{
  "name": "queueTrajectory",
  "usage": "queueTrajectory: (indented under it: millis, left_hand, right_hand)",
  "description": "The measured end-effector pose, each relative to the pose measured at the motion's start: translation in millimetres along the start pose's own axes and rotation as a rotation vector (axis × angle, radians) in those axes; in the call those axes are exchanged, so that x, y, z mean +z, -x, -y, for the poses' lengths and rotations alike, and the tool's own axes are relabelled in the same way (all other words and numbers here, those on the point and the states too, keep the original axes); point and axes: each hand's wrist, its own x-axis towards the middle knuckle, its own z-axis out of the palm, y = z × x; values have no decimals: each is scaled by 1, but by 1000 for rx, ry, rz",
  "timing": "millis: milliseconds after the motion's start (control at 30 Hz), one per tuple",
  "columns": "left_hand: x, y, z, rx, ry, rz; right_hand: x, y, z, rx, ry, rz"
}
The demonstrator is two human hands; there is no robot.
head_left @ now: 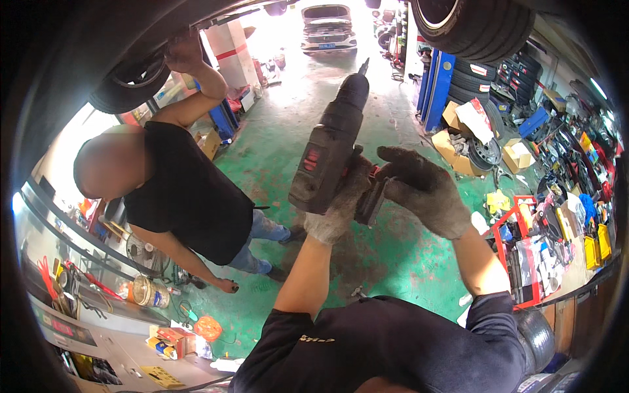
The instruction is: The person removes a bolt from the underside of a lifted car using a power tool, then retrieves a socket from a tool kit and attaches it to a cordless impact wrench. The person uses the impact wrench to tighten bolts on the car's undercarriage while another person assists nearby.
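A dark cordless drill point(326, 147) with red marks on its body is raised in front of me, its bit tilted up and away. My left hand point(337, 206), in a grey work glove, is wrapped round the drill's handle. At the lower end of the handle sits a dark block-shaped base point(371, 203). My right hand point(426, 196), gloved too, is at this base with its fingers bent against it; part of that contact is hidden. The bit points over the floor and touches nothing.
At my left a person in a black shirt point(190, 190) reaches up to a raised wheel point(134, 82). Another tyre point(478, 26) hangs overhead at right, near a blue lift post point(439, 88). Boxes, a wheel rim point(485, 150) and a red-framed rack point(524, 249) crowd the right side.
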Motion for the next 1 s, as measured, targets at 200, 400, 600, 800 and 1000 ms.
queueTrajectory:
  millis: [200,400,600,800,1000]
  left_hand:
    - [16,2,0,-38,-26,-27]
    - [12,9,3,157,-432,-7]
    - [6,22,13,98,-243,60]
    - [-17,35,24,-598,1164,198]
    - [-23,61,24,-258,356,339]
  right_hand:
    - [12,-4,-43,-27,-272,-143]
    - [16,4,-39,-161,-3,-384]
    - [-7,12,-1,-800,600,242]
    - [-2,-15,13,-1181,998,404]
    - [7,-17,45,-1579,924,363]
